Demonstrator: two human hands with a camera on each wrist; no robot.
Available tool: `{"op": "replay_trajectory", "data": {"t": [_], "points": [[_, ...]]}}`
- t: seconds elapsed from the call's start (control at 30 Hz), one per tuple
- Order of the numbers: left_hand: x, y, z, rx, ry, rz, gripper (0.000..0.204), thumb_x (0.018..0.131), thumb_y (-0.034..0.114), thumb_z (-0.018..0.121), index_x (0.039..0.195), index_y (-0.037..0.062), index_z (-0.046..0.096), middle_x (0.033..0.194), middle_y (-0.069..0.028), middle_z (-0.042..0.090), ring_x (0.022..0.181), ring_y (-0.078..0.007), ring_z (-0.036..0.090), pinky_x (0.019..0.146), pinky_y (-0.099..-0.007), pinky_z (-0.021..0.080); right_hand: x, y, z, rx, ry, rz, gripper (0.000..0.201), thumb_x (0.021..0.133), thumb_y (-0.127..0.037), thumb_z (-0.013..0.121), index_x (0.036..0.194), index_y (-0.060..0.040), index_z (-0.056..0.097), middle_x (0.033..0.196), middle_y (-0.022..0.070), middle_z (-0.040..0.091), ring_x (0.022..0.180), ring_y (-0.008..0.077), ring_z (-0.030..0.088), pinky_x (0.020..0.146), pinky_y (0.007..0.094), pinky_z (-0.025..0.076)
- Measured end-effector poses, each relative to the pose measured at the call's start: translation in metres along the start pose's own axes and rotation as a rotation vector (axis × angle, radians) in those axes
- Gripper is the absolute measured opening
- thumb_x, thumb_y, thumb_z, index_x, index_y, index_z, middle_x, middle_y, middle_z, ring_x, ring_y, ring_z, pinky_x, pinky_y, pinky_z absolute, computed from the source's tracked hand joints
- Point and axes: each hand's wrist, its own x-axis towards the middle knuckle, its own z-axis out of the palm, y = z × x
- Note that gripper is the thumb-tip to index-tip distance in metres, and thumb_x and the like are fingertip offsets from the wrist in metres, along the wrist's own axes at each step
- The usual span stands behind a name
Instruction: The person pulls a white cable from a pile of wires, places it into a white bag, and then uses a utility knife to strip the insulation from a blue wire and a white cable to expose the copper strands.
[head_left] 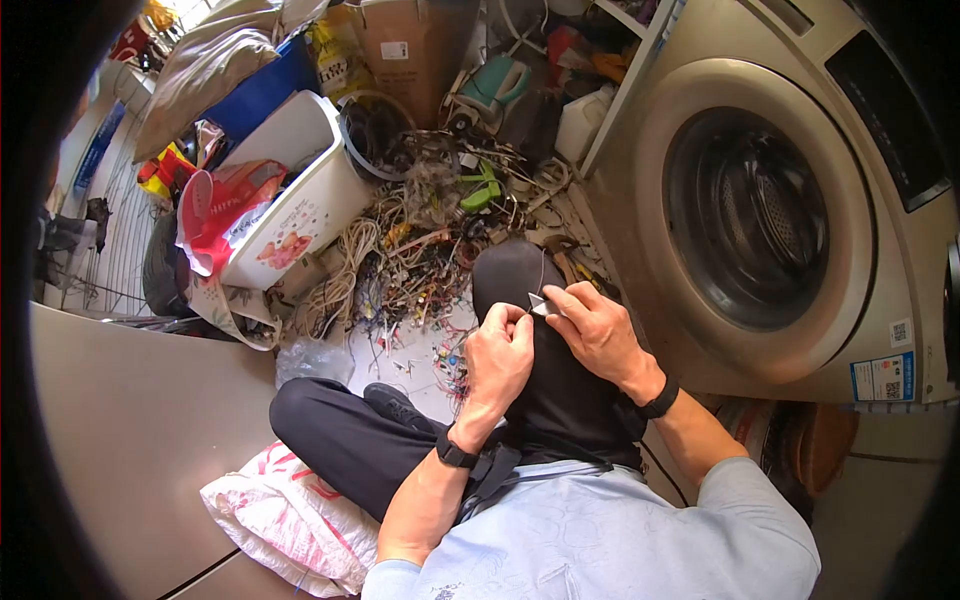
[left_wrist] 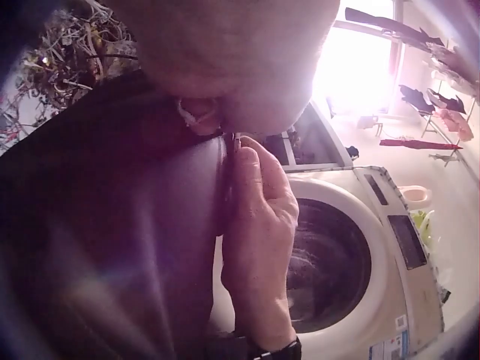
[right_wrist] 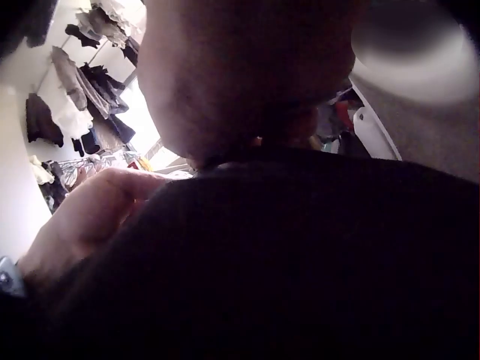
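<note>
Over the raised knee, in dark trousers (head_left: 512,275), both hands work close together. The left hand (head_left: 498,360) pinches a thin wire (head_left: 543,268) between thumb and curled forefinger, and the wire's free length rises past the knee. In the right hand (head_left: 603,335) is a small, pointed, shiny metal blade (head_left: 539,304), gripped by thumb and fingers with its tip towards the left fingertips. The blade overlaps the wire in the head view. Up close in the left wrist view, the left hand (left_wrist: 232,60) covers most of the work, with the right hand (left_wrist: 259,232) beyond it.
A heap of cables and wire scraps (head_left: 410,270) covers the floor ahead. To its left stands a white bin (head_left: 300,220), and a washing machine (head_left: 640,200) is close on the right. A white sack (head_left: 290,520) lies by the left leg.
</note>
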Motion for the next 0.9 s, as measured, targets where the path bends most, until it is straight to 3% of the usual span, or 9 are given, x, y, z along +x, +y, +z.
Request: {"op": "replay_trajectory", "data": {"t": [0.1,0.17,0.6,0.67,0.9], "points": [[0.002,-0.006,0.004,-0.037,-0.001,-0.02,0.014,0.094,0.017,0.068,0.095,0.0027,0.069,0.069,-0.0134,0.068,0.063,-0.0286,0.069,0.063,-0.0401,0.052,0.0,-0.001,-0.001,-0.053,-0.015,-0.064,0.041,0.088,-0.018,0.077,0.125,-0.0039,0.067,0.099,0.0108,0.062,0.08,0.029,0.067,0.067,0.0379,0.055],[0.004,-0.011,0.005,-0.057,0.017,0.023,0.014,0.094,0.014,0.069,0.095,0.0001,0.069,0.067,-0.0055,0.067,0.062,-0.0082,0.059,0.059,-0.0292,0.048,0.001,-0.005,-0.004,-0.089,-0.027,-0.088,0.039,0.086,-0.019,0.078,0.121,-0.004,0.069,0.098,0.0091,0.062,0.079,0.0265,0.067,0.066,0.0366,0.055],[-0.003,-0.014,0.001,-0.033,0.019,0.054,0.01,0.094,0.01,0.067,0.094,-0.0002,0.067,0.068,-0.0056,0.066,0.063,-0.0089,0.059,0.06,-0.0299,0.048,0.001,-0.005,0.006,-0.147,-0.014,-0.127,0.036,0.086,-0.012,0.077,0.121,-0.0031,0.07,0.091,0.008,0.062,0.075,0.0251,0.065,0.066,0.0363,0.054],[-0.007,-0.015,-0.002,-0.024,-0.004,0.052,0.012,0.094,0.015,0.066,0.095,0.0024,0.066,0.072,-0.0149,0.069,0.066,-0.0301,0.071,0.063,-0.0407,0.053,0.001,-0.004,0.006,-0.158,-0.025,-0.121,0.036,0.087,-0.012,0.076,0.12,-0.0029,0.07,0.092,0.0078,0.062,0.076,0.0254,0.065,0.066,0.0363,0.055],[-0.02,-0.022,-0.007,-0.055,-0.028,0.005,0.012,0.094,0.014,0.065,0.093,0.0022,0.066,0.071,-0.0143,0.069,0.064,-0.0259,0.07,0.062,-0.0382,0.053,0.002,-0.003,0.006,-0.179,-0.003,-0.152,0.035,0.088,-0.017,0.075,0.12,-0.0048,0.069,0.09,0.0064,0.061,0.074,0.0241,0.066,0.065,0.0356,0.055]]}}
